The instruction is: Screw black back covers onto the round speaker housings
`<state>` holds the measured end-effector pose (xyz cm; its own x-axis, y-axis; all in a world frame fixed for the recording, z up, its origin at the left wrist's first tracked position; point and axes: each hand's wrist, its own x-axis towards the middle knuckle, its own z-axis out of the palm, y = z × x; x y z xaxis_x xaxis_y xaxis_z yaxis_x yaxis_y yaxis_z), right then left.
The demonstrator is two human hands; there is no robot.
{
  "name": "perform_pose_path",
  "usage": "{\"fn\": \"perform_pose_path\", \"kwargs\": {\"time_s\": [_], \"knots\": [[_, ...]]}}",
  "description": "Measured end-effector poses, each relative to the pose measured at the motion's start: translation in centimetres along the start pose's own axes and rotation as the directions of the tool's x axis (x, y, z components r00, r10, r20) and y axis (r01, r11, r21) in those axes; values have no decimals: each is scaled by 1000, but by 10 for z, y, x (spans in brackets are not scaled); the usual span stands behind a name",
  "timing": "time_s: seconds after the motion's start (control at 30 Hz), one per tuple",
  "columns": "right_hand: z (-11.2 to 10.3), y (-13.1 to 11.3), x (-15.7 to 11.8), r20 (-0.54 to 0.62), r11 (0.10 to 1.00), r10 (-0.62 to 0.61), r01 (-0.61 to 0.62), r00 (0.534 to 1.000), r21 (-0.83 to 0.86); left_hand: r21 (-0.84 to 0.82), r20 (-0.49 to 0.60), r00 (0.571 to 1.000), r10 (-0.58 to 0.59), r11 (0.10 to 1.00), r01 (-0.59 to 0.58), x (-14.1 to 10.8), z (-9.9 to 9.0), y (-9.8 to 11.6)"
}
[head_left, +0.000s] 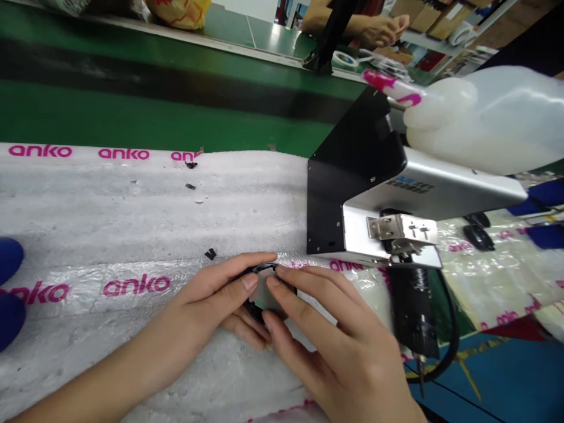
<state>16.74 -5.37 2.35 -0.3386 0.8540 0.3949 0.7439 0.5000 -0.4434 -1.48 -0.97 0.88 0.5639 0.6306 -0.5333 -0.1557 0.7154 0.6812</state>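
Observation:
Between my hands is a small round part with a black rim and a smooth greyish face point(267, 294). My left hand point(220, 294) grips it from the left, thumb on the near face and fingers behind and below. From the right, the fingertips of my right hand point(326, 323) press on its face and rim. Fingers cover much of the rim, so its exact kind cannot be made out. Small black scraps point(210, 254) lie on the white foam wrap point(110, 229) printed "anko", just beyond my left hand.
A silver-and-black machine point(423, 176) stands at right, with a black cylindrical tool point(414, 305) in front. A translucent bottle point(497, 111) leans above it. Blue objects point(11, 294) sit at the left edge. Across the green bench point(264, 111), another person's hands point(383, 29) are visible.

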Motion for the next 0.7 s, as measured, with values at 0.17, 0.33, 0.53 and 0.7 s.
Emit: {"fn": "perform_pose_path", "kwargs": {"time_s": [0.17, 0.33, 0.53, 0.7], "knots": [[4, 1, -4, -46, 1000, 23, -22, 999, 17, 26, -98, 995, -32, 999, 35, 3, 7, 4], [2, 1, -5, -51, 1000, -2, 1, 999, -15, 33, -108, 994, -24, 999, 27, 4, 8, 3], [0, -6, -5, -18, 990, 95, -97, 995, -102, 146, -136, 990, 39, 989, -19, 5, 12, -5], [-1, -3, -2, -25, 992, 116, -117, 993, -42, 187, -117, 992, 55, 982, -32, 4, 9, -5]]}}
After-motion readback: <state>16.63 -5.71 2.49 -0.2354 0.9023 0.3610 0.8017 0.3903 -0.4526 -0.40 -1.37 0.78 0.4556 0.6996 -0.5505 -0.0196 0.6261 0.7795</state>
